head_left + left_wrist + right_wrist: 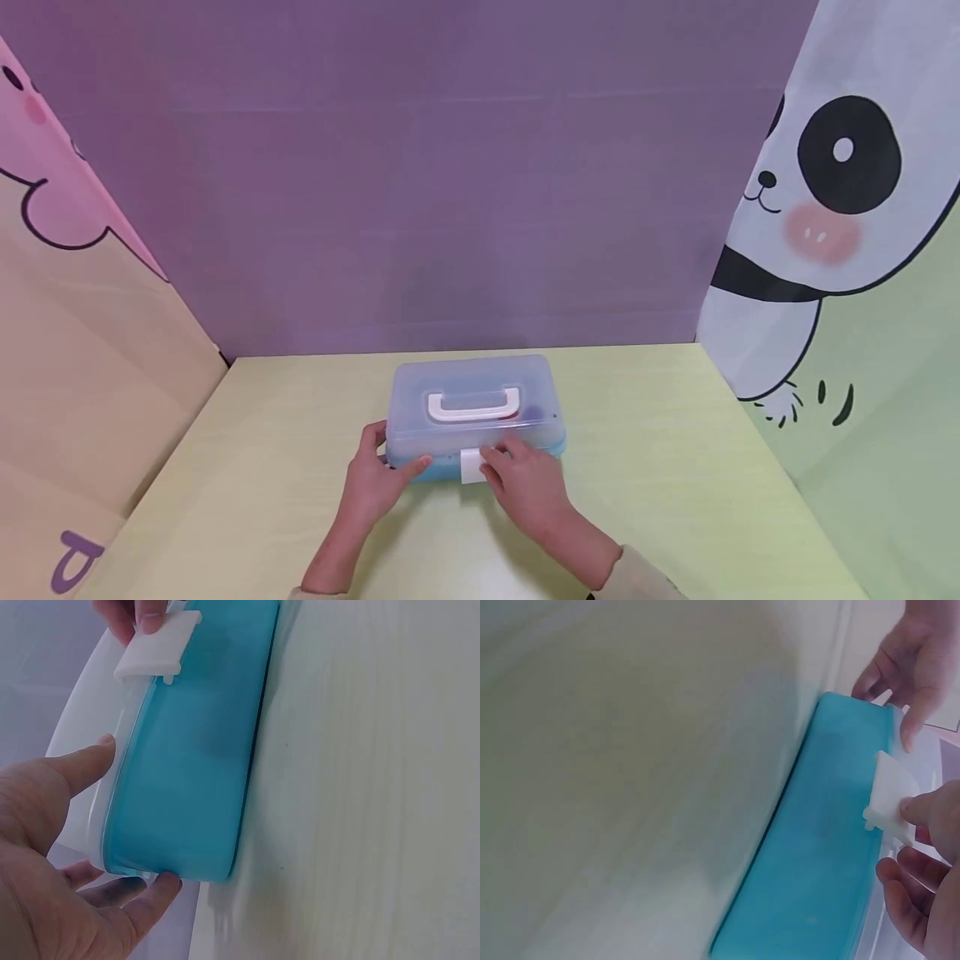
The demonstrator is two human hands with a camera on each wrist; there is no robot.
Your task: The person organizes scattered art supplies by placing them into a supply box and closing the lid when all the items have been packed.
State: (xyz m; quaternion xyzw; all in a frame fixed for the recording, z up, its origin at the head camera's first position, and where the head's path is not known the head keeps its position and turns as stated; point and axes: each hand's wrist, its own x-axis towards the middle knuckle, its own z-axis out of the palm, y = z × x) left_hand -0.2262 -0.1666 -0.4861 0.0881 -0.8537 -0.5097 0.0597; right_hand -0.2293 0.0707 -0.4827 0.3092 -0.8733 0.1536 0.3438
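Note:
A plastic storage box (437,472) with a blue base stands on the table, its translucent lid (472,379) down and a white carry handle (468,413) on top. At the front centre, a white latch (159,649) is tilted outward from the blue wall. My right hand (531,492) pinches this latch between thumb and fingers; in the right wrist view the thumb presses on the latch's face. My left hand (375,485) holds the box's front left corner, thumb along the lid's front edge and fingers against the left end. The box's contents are hidden.
The pale wood-look table (660,467) extends on both sides of the box and in front of it. Behind it hangs a purple backdrop (450,208). Printed cloth walls flank the table, with a panda (847,242) on the right one.

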